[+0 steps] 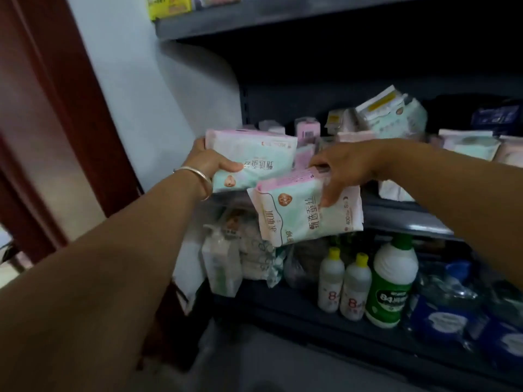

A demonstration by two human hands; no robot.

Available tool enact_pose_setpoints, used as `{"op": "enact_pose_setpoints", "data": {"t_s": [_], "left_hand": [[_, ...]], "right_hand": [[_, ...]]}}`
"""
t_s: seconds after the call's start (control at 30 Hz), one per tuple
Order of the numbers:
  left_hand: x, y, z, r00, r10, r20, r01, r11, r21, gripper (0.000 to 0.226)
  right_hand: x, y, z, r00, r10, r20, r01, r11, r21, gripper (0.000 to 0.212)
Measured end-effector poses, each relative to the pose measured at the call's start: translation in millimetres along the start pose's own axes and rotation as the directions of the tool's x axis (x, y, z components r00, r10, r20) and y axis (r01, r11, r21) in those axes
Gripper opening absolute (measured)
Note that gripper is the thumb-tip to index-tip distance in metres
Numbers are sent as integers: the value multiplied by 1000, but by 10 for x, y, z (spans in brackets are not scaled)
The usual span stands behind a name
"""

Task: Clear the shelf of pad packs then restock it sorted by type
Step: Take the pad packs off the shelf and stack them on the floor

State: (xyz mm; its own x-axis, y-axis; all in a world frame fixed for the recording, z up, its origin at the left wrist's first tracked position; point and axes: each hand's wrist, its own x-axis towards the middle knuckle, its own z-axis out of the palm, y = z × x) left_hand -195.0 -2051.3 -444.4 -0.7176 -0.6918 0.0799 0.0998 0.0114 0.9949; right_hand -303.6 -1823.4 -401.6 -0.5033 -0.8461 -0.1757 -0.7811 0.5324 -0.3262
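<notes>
My left hand [210, 164], a bangle on its wrist, grips a pink-and-mint pad pack [254, 158] at the left end of the dark shelf [407, 213]. Just right of it and lower, my right hand [343, 168] holds a second pack of the same design [302, 219] by its top edge, tilted, in front of the shelf's edge. More pad packs lie behind on the shelf: small pink ones [307, 130], a white-and-green pack [393, 113] leaning on top, and pale packs [467, 144] to the right.
The shelf below carries white bottles with yellow caps [343, 284], a green-capped bleach bottle [392, 281], wrapped goods [243, 250] on the left and blue packs [452, 321] on the right. A yellow box [168, 5] sits on the top shelf. A white wall and red-brown door frame [65, 108] stand left.
</notes>
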Motion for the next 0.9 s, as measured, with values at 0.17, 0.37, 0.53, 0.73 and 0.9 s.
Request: {"op": "enact_pose_setpoints", "data": {"t_s": [0.17, 0.37, 0.53, 0.73, 0.9], "left_hand": [[-472, -576, -521, 993, -109, 44, 108, 994, 17, 72], [-703, -1669, -873, 953, -302, 17, 286, 919, 269, 79], [-734, -2482, -1099, 917, -398, 11, 351, 821, 451, 74], [-702, -3421, -1334, 851, -522, 56, 408, 725, 555, 94], [-652, -3985, -1404, 793, -608, 43, 538, 732, 418, 96]], "right_hand": [[38, -170, 648, 984, -9, 180, 40, 985, -169, 52], [303, -42, 1536, 954, 117, 277, -13, 937, -350, 58], [633, 119, 2171, 946, 271, 177, -169, 881, -442, 61], [1137, 133, 2927, 947, 315, 67, -286, 919, -271, 56], [1475, 14, 3473, 950, 310, 28, -303, 943, -134, 54]]}}
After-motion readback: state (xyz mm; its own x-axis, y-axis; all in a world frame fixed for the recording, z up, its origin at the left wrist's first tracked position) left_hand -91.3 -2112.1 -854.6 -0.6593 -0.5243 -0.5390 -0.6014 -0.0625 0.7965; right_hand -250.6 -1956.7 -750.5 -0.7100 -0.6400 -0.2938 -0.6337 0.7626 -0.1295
